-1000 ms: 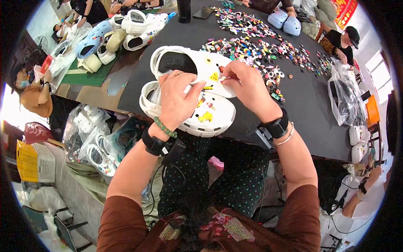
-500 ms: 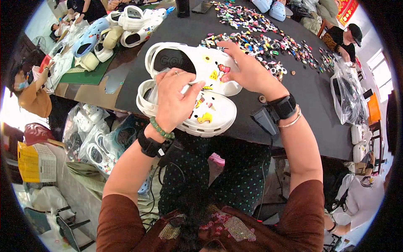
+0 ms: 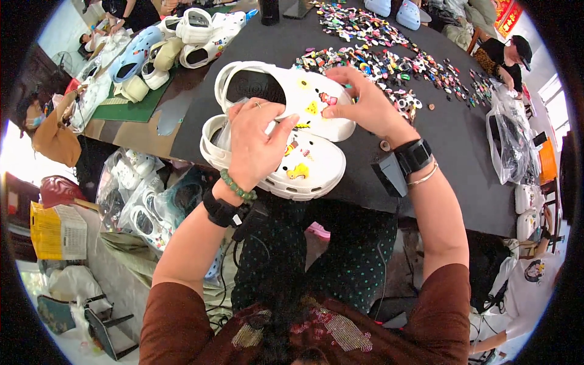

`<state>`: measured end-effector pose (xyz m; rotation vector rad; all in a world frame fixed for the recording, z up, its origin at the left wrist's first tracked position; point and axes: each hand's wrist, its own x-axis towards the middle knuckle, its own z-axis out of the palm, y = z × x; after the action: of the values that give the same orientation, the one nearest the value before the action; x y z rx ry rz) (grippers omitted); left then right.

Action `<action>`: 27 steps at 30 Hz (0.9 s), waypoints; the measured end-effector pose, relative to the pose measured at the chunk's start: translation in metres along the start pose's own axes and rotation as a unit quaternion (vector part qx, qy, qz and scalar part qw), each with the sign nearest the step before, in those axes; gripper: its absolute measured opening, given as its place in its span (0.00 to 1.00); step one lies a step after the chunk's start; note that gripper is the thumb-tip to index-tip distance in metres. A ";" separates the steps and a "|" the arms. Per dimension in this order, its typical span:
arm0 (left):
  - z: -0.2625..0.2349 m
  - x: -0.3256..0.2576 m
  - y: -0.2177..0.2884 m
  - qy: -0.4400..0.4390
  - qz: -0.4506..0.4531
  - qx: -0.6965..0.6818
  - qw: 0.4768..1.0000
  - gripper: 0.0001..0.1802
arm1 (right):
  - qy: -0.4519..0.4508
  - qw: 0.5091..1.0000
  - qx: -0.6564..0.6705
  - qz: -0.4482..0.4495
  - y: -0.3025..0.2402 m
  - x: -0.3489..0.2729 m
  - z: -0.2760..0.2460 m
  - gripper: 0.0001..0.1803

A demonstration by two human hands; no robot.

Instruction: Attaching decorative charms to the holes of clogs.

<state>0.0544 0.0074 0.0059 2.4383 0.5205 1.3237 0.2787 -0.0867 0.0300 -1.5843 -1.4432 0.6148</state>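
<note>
Two white clogs lie side by side on the black table, toes to the right. The far clog (image 3: 286, 82) carries yellow, red and other small charms on its upper. More charms, a yellow one among them, sit on the near clog (image 3: 319, 176). My left hand (image 3: 255, 140) lies across the clogs where they meet, its fingers bent over their inner edges and partly hidden. A bit of clear plastic shows beside its fingers. Around the far clog's toe curves my right hand (image 3: 371, 109), thumb on the upper beside a red charm and fingers toward the far side.
Loose colourful charms (image 3: 365, 64) spread across the table (image 3: 444, 170) beyond the clogs. More clogs (image 3: 198, 39) are piled at the far left near a green mat (image 3: 137, 109). Bagged shoes (image 3: 143, 201) sit lower left; a clear bag (image 3: 514, 137) is at the right edge. Co-workers sit around.
My right hand has drawn its fingers closer to its thumb at the far clog's toe. My left hand keeps its place on the clogs. The whole view has shifted slightly.
</note>
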 end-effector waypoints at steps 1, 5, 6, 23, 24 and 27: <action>0.000 0.001 0.001 0.002 0.005 0.001 1.000 0.08 | -0.007 1.000 0.018 -0.004 0.009 -0.003 0.002 0.38; 0.002 0.003 0.001 -0.001 -0.012 0.008 1.000 0.09 | 0.015 0.996 0.087 0.015 0.012 -0.020 0.008 0.35; 0.002 0.004 0.001 -0.006 -0.018 0.005 1.000 0.09 | 0.034 0.994 0.099 0.016 0.015 -0.024 0.008 0.34; 0.004 0.019 -0.010 -0.068 -0.091 0.001 0.993 0.14 | 0.219 0.918 -0.327 -0.050 0.043 -0.137 0.042 0.22; 0.004 0.022 -0.008 -0.077 -0.126 -0.020 0.989 0.15 | 0.212 0.911 -0.348 -0.059 0.040 -0.136 0.045 0.21; 0.005 0.027 -0.001 -0.083 -0.164 -0.022 0.983 0.17 | 0.204 0.909 -0.359 -0.055 0.033 -0.135 0.048 0.18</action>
<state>0.0723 0.0202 0.0228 2.2767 0.7967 0.9787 0.2293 -0.2012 -0.0481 -2.0053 -1.4910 -0.3648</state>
